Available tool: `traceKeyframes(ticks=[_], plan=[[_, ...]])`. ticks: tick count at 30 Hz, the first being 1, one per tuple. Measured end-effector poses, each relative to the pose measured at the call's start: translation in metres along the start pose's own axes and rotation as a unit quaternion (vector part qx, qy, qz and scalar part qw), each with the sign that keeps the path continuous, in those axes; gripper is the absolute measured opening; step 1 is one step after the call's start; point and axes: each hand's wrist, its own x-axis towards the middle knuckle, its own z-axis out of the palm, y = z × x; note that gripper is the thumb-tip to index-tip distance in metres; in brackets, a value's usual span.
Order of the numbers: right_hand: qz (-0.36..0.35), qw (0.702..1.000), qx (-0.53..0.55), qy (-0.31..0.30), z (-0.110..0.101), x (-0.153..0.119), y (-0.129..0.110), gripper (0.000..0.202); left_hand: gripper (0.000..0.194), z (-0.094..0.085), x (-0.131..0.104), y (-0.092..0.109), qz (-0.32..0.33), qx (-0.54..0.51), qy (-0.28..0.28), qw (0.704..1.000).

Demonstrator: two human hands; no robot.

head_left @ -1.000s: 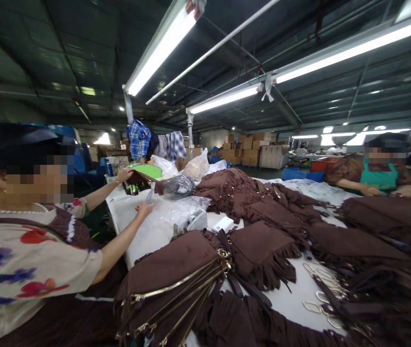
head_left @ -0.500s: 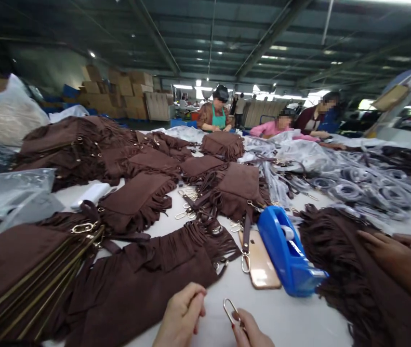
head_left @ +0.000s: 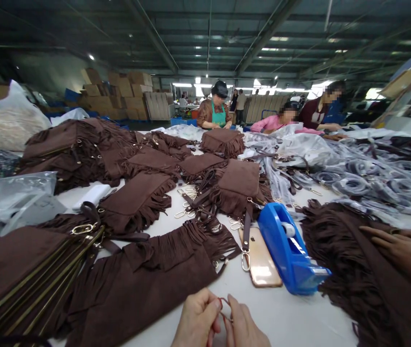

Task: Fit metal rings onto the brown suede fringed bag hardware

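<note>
At the bottom edge, my left hand (head_left: 195, 322) and my right hand (head_left: 245, 327) meet over the white table (head_left: 288, 313). Both pinch a small metal clasp ring (head_left: 224, 307) between their fingertips. Just left of my hands lies a brown fringed suede bag (head_left: 143, 279). A gold phone (head_left: 261, 260) and a blue tape dispenser (head_left: 290, 250) lie just beyond my right hand.
A stack of brown bags with gold zippers (head_left: 20, 274) sits at the left, with more fringed bags (head_left: 82, 149) behind. A co-worker's hand (head_left: 400, 248) rests on a fringed bag (head_left: 353, 270) at the right. Bagged straps (head_left: 371, 183) cover the far right. Other workers (head_left: 217, 108) stand at the far end.
The view swung from the left end of the table to the middle and my hands came into sight. My left hand has closed in on the clasp ring that my right hand held.
</note>
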Motion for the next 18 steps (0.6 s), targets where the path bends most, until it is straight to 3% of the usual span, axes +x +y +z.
traceKeyframes(ticks=[5,7,8,10,12,13,15,18], plan=[[-0.021,1.0,-0.008,-0.016,0.005,0.004,0.004,0.039,0.043,0.0,0.005,-0.004,0.011,0.057,-0.001,0.998],[-0.045,0.998,0.017,-0.033,0.002,0.01,0.011,0.037,0.037,-0.005,0.008,-0.002,0.079,0.141,0.014,0.987],[-0.061,0.997,0.025,-0.039,0.0,0.015,0.016,0.034,0.034,-0.009,0.01,0.0,0.135,0.21,0.038,0.968],[-0.077,0.995,0.031,-0.048,-0.005,0.024,0.024,0.03,0.027,-0.016,0.016,0.004,0.247,0.363,0.099,0.893],[-0.048,0.997,0.034,-0.057,-0.01,0.034,0.03,0.03,0.017,-0.02,0.024,0.009,0.297,0.485,0.129,0.812],[-0.022,0.997,0.037,-0.07,-0.012,0.038,0.032,0.03,0.015,-0.02,0.028,0.011,0.293,0.526,0.131,0.788],[0.022,0.991,0.055,-0.12,-0.015,0.044,0.033,0.027,0.017,-0.016,0.036,0.014,0.266,0.583,0.124,0.758],[0.066,0.977,0.091,-0.183,-0.021,0.049,0.033,0.024,0.02,-0.007,0.044,0.017,0.237,0.614,0.103,0.746]])
